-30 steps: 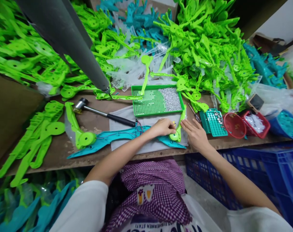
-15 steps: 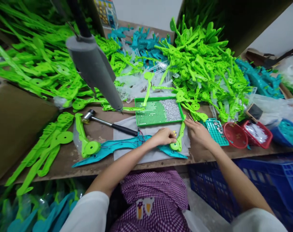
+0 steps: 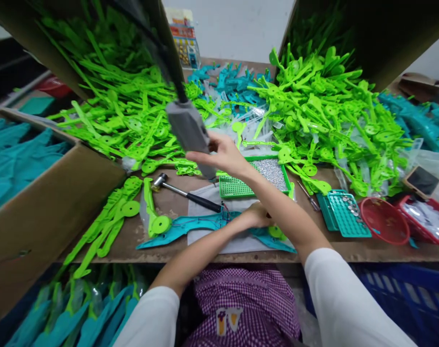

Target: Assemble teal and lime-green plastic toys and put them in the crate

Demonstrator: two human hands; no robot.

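Observation:
My right hand (image 3: 225,155) is raised above the bench, its fingers curled around a grey hanging power screwdriver (image 3: 188,132) that dangles from a dark cord. My left hand (image 3: 256,216) rests closed on a teal plastic toy part (image 3: 190,222) lying on a grey cloth (image 3: 219,241). A small green piece (image 3: 277,233) sits on that teal part, partly hidden behind my right forearm. A green tray (image 3: 237,187) with shiny small screws lies just beyond the cloth.
A hammer (image 3: 185,193) lies left of the tray. Heaps of green and teal plastic parts (image 3: 313,111) fill the back. A cardboard box (image 3: 42,207) stands at left. A teal tray (image 3: 344,214), red baskets (image 3: 384,220) and a blue crate (image 3: 415,294) are at right.
My right hand has left the green piece and risen up and left to grip the hanging screwdriver. The view has tilted upward. My left hand has stayed on the teal part.

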